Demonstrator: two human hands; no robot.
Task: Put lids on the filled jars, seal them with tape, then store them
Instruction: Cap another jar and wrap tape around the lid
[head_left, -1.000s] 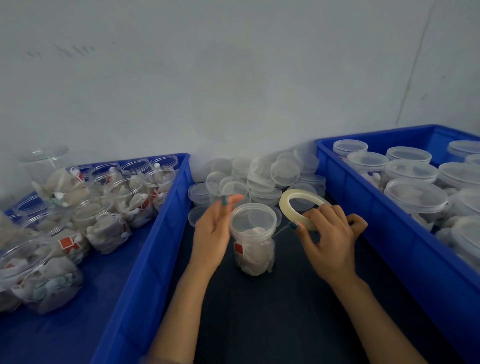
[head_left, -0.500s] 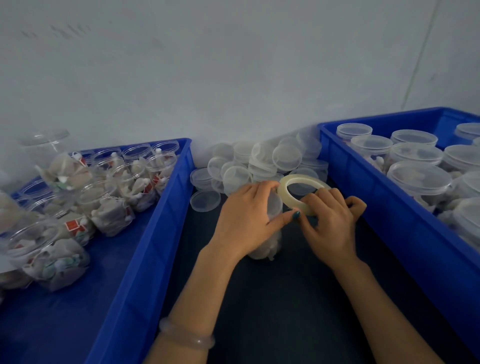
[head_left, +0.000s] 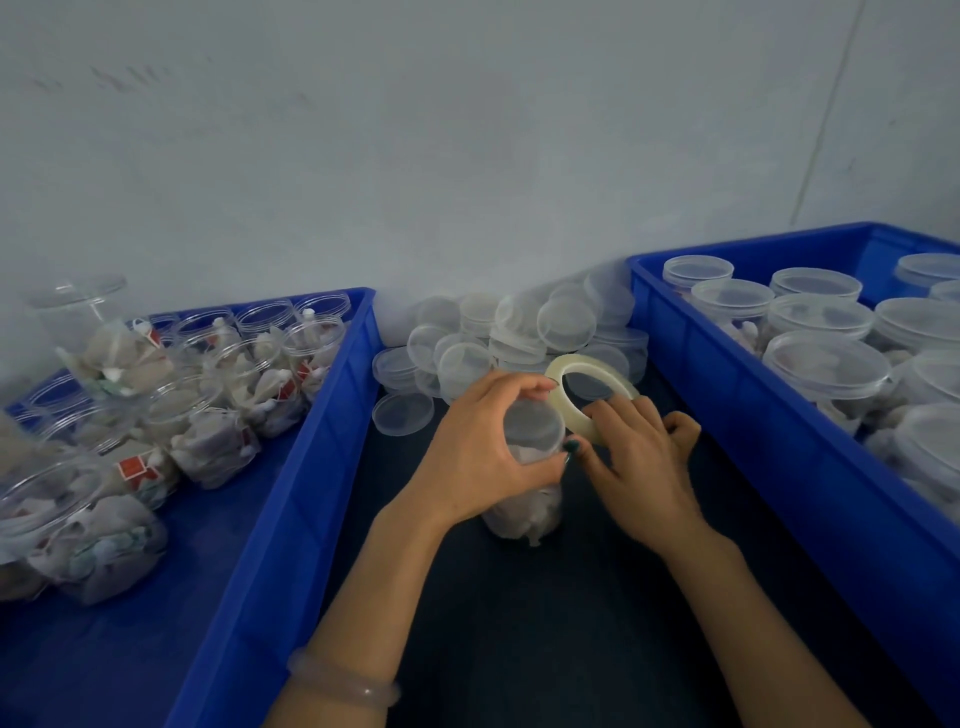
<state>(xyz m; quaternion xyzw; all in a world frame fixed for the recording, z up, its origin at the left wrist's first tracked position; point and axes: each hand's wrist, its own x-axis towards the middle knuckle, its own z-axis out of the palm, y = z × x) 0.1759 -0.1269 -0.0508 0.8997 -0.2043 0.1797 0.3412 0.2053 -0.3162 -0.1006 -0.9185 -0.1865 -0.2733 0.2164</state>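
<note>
Dark mat (head_left: 571, 623): our left hand (head_left: 483, 457) clasps the jar (head_left: 524, 512); our right hand (head_left: 639, 467) grips the tape (head_left: 565, 405) just beside it. Slack tape may wrinkle.

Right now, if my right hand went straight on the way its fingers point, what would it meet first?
Your right hand holds the tape roll, which would travel along. Beyond it, likely the pile of loose lids, though depth is unclear.
</note>
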